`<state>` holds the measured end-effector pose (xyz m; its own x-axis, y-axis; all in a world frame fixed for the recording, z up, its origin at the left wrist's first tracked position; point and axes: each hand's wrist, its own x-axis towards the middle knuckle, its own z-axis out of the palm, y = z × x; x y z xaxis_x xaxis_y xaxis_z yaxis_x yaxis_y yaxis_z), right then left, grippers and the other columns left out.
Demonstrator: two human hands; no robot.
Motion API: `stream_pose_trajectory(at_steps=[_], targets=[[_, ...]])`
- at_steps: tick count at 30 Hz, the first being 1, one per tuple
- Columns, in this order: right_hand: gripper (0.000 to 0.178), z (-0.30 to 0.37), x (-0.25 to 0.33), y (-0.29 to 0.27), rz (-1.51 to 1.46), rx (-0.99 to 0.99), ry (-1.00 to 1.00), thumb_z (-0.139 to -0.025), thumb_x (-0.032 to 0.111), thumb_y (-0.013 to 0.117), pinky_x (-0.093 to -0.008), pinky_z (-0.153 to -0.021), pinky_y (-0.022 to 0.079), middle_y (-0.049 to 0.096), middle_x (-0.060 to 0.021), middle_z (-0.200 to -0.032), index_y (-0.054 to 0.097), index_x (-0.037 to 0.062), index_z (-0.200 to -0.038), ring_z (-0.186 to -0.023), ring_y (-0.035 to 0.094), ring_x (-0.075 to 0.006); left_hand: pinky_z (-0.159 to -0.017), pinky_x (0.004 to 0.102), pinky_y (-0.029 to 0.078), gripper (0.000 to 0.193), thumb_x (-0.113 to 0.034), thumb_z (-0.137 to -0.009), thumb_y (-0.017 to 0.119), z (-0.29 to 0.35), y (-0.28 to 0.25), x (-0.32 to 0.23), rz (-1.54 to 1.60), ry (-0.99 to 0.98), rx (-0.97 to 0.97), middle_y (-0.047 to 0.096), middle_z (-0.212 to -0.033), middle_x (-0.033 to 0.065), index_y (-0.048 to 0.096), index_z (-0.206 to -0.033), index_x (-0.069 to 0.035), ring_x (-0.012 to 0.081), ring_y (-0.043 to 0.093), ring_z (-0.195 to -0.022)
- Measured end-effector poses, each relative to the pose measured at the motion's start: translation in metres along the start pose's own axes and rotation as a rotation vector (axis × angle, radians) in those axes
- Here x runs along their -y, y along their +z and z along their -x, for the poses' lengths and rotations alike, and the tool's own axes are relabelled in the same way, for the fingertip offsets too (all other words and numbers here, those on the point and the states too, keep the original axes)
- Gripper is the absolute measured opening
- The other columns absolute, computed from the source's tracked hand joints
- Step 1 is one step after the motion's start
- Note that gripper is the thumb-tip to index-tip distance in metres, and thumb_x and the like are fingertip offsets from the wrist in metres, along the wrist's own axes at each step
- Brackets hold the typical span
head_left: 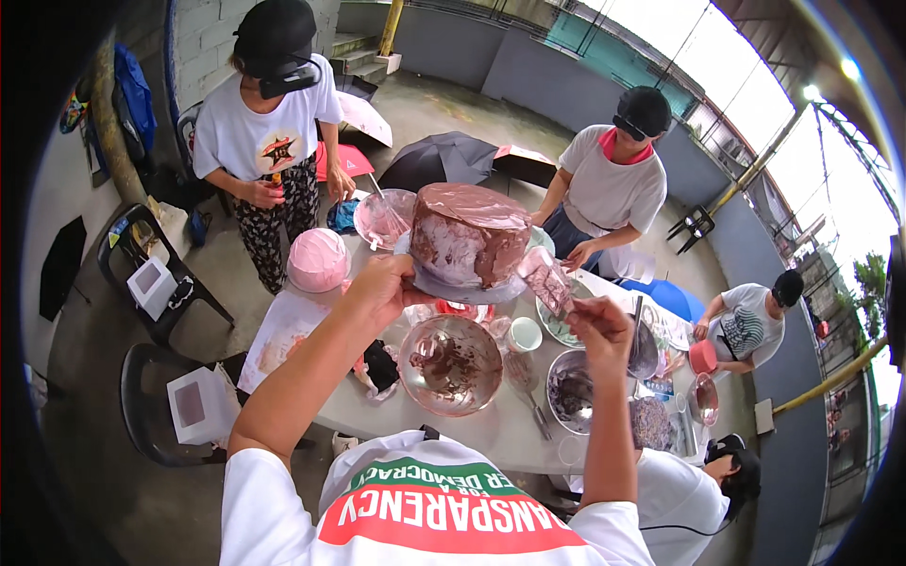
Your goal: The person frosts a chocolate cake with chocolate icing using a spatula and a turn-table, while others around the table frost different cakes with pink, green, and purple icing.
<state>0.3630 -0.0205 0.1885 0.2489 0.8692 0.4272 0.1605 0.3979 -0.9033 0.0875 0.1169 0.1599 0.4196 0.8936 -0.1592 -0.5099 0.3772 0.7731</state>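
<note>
nearest to us, our white shirt [425,514] fills the lower edge, both forearms rising from it. we note, left to right: our left hand [382,288] is raised over the table [491,424], fingers closed under and around the edge of a round cake board [453,288]. on that board stands a tall round cake [469,234] coated in chocolate icing, patchy on the side facing us, upright and level. our right hand [596,325] is pinched shut on a clear plastic scraper [547,283] smeared with icing; the blade's long axis runs up and left from the fingers, its far edge just beside the cake's right flank, contact uncertain. the cake thus lies up and left of the right hand, which is the nearer working hand.

below the cake sits a glass bowl [450,365] streaked with chocolate, further right a metal bowl [573,389]. a pink domed cake [318,259] rests at the table's left. other people stand around the table.
</note>
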Motion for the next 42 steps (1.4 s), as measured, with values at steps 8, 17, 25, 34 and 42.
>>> stream_pose_trajectory(at_steps=[8,17,25,34,42], targets=[[0.008,0.017,-0.060,0.016,-0.450,-0.218,0.119,-0.080,0.002,0.064,-0.0189,-0.046,0.034,0.057,-0.0027,-0.066,0.056,0.0047,-0.078,-0.052,0.049,-0.0076,-0.052,0.0377,0.059,0.021,-0.003,-0.074,0.044,-0.006,-0.006,0.009,0.036,-0.017,0.042,0.060,-0.083,0.0157,0.048,-0.091,0.009,0.0251,0.066,-0.067],[0.008,0.031,-0.068,0.041,-0.338,-0.315,0.104,-0.079,0.004,0.067,-0.0175,-0.050,0.036,0.060,0.0003,-0.072,0.060,0.0038,-0.082,-0.060,0.053,-0.0044,-0.070,0.0417,0.058,0.025,0.001,-0.073,0.044,-0.018,-0.035,0.018,0.138,-0.084,0.045,0.062,-0.091,0.0160,0.050,-0.096,0.007,0.0265,0.066,-0.077],[0.007,0.059,-0.080,0.029,-0.194,-0.307,0.118,-0.078,0.000,0.067,-0.0190,-0.063,0.046,0.065,-0.0017,-0.080,0.062,0.0015,-0.083,-0.068,0.056,-0.0049,-0.067,0.0380,0.059,0.025,0.002,-0.075,0.044,-0.015,-0.041,0.014,0.052,-0.072,0.112,0.062,-0.095,0.0166,0.052,-0.098,0.007,0.0252,0.066,-0.080],[0.010,0.090,-0.080,0.006,0.056,-0.334,0.159,-0.079,-0.003,0.066,-0.0180,-0.064,0.043,0.062,0.0002,-0.076,0.058,-0.0007,-0.073,-0.071,0.052,-0.0026,-0.072,0.0433,0.058,0.028,0.005,-0.073,0.040,-0.023,-0.052,0.022,0.110,-0.134,0.097,0.061,-0.097,0.0175,0.050,-0.100,0.007,0.0278,0.065,-0.084],[0.008,0.067,-0.076,0.036,-0.179,-0.565,0.049,-0.083,-0.003,0.060,-0.0173,-0.056,0.041,0.058,0.0006,-0.073,0.056,0.0018,-0.078,-0.064,0.050,-0.0025,-0.079,0.0470,0.054,0.021,0.007,-0.072,0.040,-0.021,-0.045,0.024,0.095,-0.166,0.131,0.060,-0.093,0.0147,0.047,-0.092,0.005,0.0287,0.064,-0.085]])
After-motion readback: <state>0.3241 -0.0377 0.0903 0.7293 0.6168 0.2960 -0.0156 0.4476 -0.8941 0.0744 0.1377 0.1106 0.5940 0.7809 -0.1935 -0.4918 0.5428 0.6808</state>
